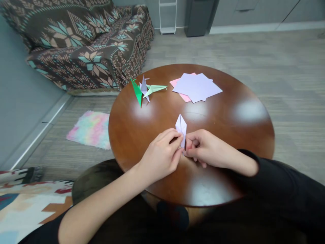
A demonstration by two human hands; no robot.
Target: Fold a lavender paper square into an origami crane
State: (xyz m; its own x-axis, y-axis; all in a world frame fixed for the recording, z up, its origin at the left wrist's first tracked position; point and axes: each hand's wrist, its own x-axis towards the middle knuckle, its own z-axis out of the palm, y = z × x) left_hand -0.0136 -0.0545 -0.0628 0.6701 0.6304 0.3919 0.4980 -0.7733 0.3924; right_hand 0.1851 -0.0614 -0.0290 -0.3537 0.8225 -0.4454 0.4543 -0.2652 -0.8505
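At the frame's centre, the left hand [162, 154] and right hand [205, 149] both pinch the lower end of a folded lavender paper [181, 128] above the tabletop [228, 135]. It looks light, thin and easily creased, best held at the folded edges.

No text, label, brand, number or sign can be read anywhere in this view. The paper sheets [196, 87] on the far side of the round table [228, 135] are blank, and the sofa throw [83, 44] at far left shows only woven patterns.
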